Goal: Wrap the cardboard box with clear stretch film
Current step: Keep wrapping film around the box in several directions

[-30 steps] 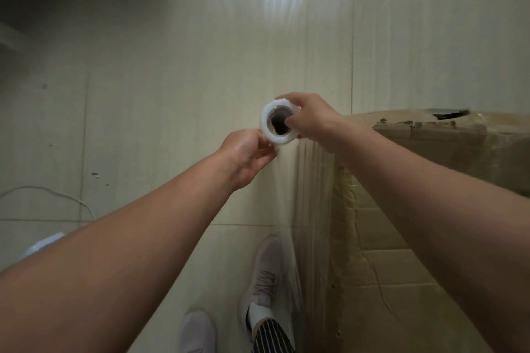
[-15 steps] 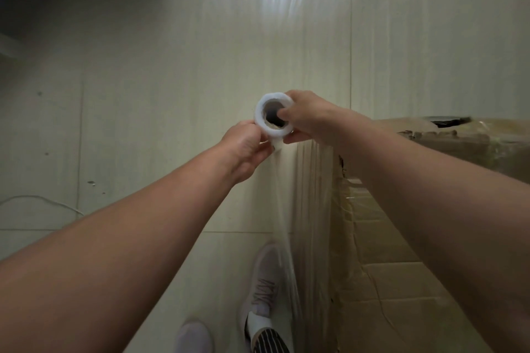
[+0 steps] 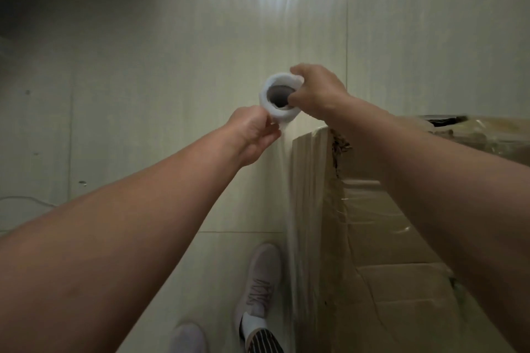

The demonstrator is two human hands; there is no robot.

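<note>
1. The roll of film [image 3: 276, 80] is held upright above the floor [image 3: 143, 94], just off the near corner of the cardboard box [image 3: 401, 281], which stands on the floor at the right
2. A sheet of film [image 3: 301, 209] is stretched from the roll down to that corner, and the box's side and top are already covered in shiny layers
3. The roll is judged light and stiff, with a hollow core; it is best taken at the ends of that core, so that it can turn while film is paid out
4. The film is expected to be thin, soft and clingy; it is likely to bunch or tear if pulled unevenly or snagged on the ragged cardboard at the corner
5. The right hand [image 3: 318, 92] is closed on the roll's top end: the fingers are curled over the rim and the thumb is set at the mouth of the core
6. The left hand [image 3: 252, 137] is closed narrowly against the roll's near side, fingers and thumb pinched together; whether the rim or the loose film is pinched cannot be told
</note>
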